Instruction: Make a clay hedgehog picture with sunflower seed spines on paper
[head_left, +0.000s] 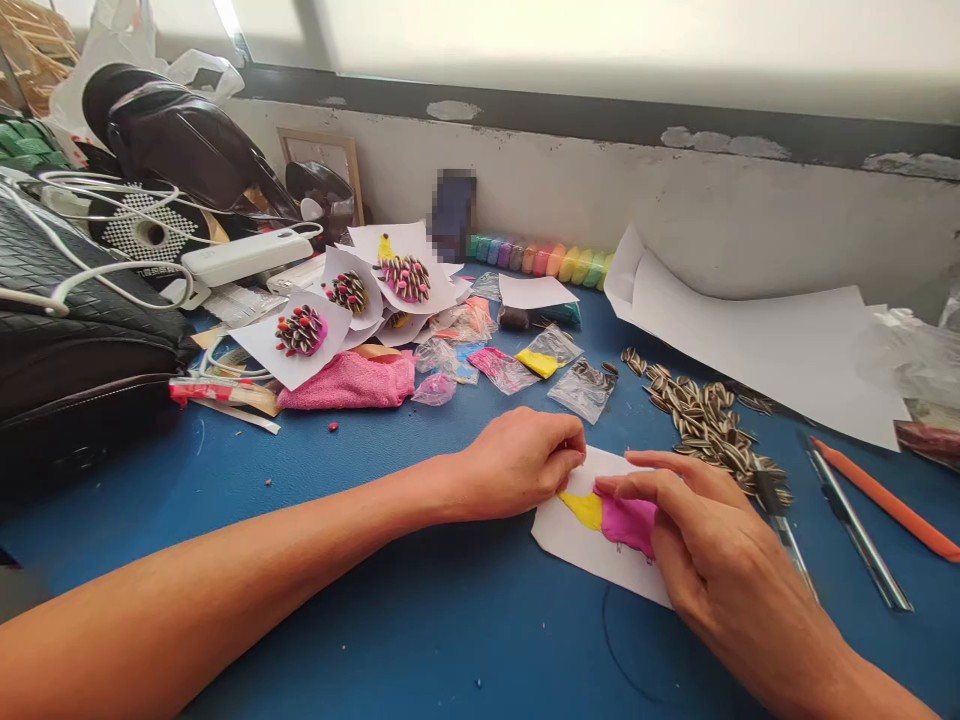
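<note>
A small white paper (559,530) lies on the blue table, bearing a flat shape of yellow clay (583,509) joined to magenta clay (628,521). Faint drawn lines show below the magenta part. My left hand (517,462) is closed at the paper's upper left, thumb and forefinger pressed together beside the yellow clay; what they hold, if anything, is hidden. Over the paper's right side is my right hand (720,545), its fingers apart and nothing gripped. One of its fingertips rests at the top of the magenta clay, near where the two colours meet.
Striped sunflower seeds (694,415) lie in a pile behind my right hand. Beside them are a pen (784,530), a craft knife (859,530) and an orange tool (885,495). Seed-studded clay pieces (301,331) on paper stand left of several clay packets (585,388). White sheets (757,340) lean behind.
</note>
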